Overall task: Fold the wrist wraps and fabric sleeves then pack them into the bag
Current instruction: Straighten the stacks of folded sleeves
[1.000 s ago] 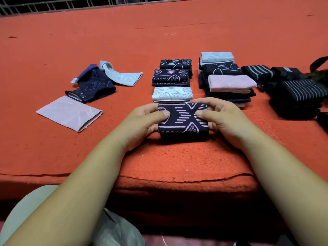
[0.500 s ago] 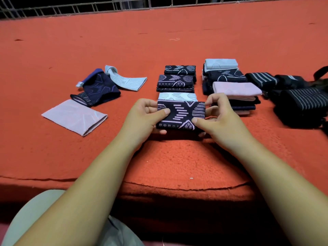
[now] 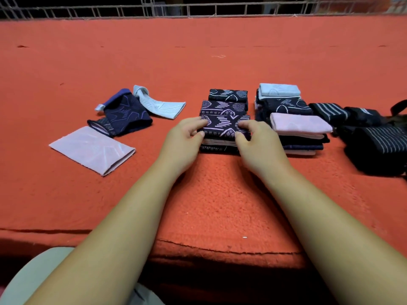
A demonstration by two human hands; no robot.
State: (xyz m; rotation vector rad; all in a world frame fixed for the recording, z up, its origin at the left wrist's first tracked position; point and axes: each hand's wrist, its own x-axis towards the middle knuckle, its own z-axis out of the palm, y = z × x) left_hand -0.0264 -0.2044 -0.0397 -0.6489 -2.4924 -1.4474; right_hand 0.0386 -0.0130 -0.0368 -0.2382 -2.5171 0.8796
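A folded dark sleeve with pale line pattern [image 3: 222, 125] lies on top of a small stack in the middle of the red cloth. My left hand [image 3: 187, 137] grips its left end and my right hand [image 3: 253, 139] grips its right end. Beyond it lie two more folded dark patterned sleeves [image 3: 223, 106]. A taller folded stack topped by a pink sleeve [image 3: 299, 124] stands to the right. Unfolded pieces lie at the left: a pink sleeve [image 3: 92, 148], a dark blue sleeve [image 3: 125, 116], a light blue sleeve [image 3: 160, 104]. Rolled black striped wrist wraps [image 3: 378, 142] sit at the far right.
The red cloth [image 3: 198, 62] covers the whole work surface, with its front edge near my lap. A metal grid fence [image 3: 198, 7] runs along the far side. A dark strap [image 3: 398, 108], possibly of the bag, shows at the right edge.
Both hands carried the folded dark patterned sleeve away from me and set it on top of the light sleeve in the middle stack. The camera view tilted up.
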